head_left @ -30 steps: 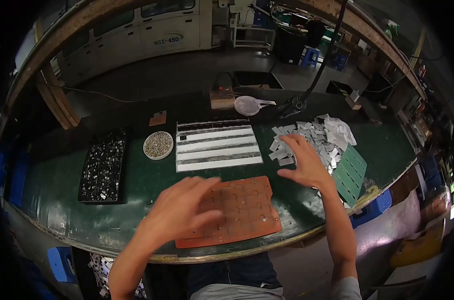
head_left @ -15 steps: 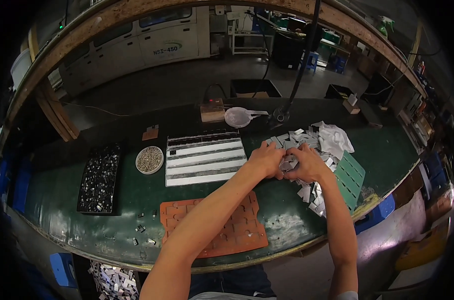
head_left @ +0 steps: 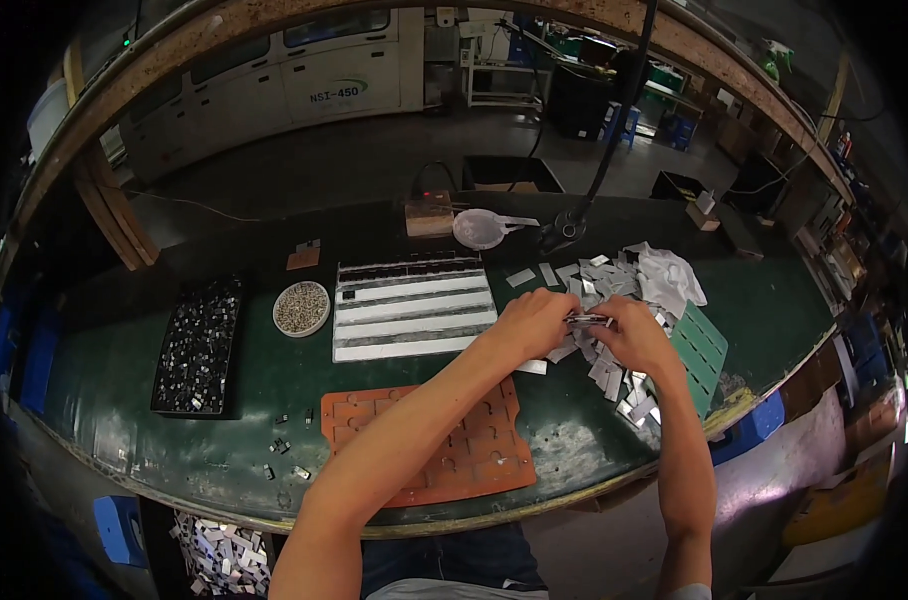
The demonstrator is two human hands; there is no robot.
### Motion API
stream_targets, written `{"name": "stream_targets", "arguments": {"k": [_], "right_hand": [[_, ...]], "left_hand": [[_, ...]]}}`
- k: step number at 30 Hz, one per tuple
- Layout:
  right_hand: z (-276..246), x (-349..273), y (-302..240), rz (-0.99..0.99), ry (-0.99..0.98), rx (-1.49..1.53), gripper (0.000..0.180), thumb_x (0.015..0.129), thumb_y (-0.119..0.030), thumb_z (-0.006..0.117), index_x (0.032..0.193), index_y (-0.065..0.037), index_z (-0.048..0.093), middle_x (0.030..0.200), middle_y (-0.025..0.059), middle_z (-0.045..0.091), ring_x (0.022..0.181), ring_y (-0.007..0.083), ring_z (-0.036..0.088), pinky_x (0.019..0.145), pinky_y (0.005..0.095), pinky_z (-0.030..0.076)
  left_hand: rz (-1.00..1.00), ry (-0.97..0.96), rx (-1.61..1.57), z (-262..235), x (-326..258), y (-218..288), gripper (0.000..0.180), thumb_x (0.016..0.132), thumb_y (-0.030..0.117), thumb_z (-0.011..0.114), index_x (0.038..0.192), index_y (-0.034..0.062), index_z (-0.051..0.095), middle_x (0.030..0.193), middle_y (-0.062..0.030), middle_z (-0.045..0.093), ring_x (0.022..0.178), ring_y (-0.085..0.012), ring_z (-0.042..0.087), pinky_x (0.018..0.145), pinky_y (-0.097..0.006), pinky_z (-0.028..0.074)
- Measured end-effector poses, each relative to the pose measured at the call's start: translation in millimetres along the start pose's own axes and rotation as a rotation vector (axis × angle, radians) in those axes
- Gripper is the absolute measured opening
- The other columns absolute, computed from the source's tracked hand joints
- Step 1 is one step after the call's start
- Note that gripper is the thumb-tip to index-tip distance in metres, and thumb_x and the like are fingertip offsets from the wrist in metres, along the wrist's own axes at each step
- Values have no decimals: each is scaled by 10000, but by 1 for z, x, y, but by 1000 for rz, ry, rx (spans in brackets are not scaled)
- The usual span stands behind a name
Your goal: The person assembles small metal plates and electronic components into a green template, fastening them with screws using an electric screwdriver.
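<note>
My left hand (head_left: pixel 537 324) and my right hand (head_left: pixel 636 335) meet over the right part of the bench. Pinched between their fingertips is a small stack of thin metal plates (head_left: pixel 587 320), seen edge-on. Below and around the hands spreads a loose pile of flat silvery metal plates (head_left: pixel 614 380). Beneath my left forearm lies an orange tray (head_left: pixel 499 455) with shaped recesses. Left of the hands sits a board with white and dark stripes (head_left: pixel 414 333), bearing dark pieces along its far edge.
A round dish of small metal parts (head_left: pixel 301 308) and a black tray of small black parts (head_left: pixel 196 350) stand left. A white plastic bag (head_left: pixel 671 278) and a slotted green plate (head_left: pixel 701 350) border the pile. Behind are a white scoop (head_left: pixel 479 229) and black stand (head_left: pixel 564 230).
Both hands have gathered plates out of the pile and now hold them as a stack. A few plates lie apart at the pile's left side.
</note>
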State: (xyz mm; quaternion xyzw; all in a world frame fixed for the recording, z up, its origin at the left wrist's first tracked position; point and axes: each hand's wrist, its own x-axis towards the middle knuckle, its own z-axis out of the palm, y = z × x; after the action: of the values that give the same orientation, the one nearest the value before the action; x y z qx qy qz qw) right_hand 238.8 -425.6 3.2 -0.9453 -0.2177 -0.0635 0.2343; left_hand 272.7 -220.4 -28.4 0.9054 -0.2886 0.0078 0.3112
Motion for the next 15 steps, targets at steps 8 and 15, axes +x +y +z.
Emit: {"name": "stream_targets", "arguments": {"k": [8, 15], "right_hand": [[-4, -12, 3, 112, -96, 214, 166, 849, -103, 735, 956, 22, 713, 829, 139, 665, 684, 213, 610, 645, 356, 481], [-2, -25, 16, 273, -164, 393, 163, 863, -119, 732, 881, 32, 674, 711, 33, 578, 662, 108, 518, 596, 306, 423]], "left_hand": [[27, -36, -235, -14, -10, 1, 310, 820, 76, 706, 1129, 93, 696, 1038, -172, 735, 1029, -392, 686, 896, -483, 543], [6, -38, -261, -9, -17, -6, 332, 887, 99, 675, 1218, 89, 652, 1055, -168, 746, 1022, -381, 693, 880, -450, 534]]}}
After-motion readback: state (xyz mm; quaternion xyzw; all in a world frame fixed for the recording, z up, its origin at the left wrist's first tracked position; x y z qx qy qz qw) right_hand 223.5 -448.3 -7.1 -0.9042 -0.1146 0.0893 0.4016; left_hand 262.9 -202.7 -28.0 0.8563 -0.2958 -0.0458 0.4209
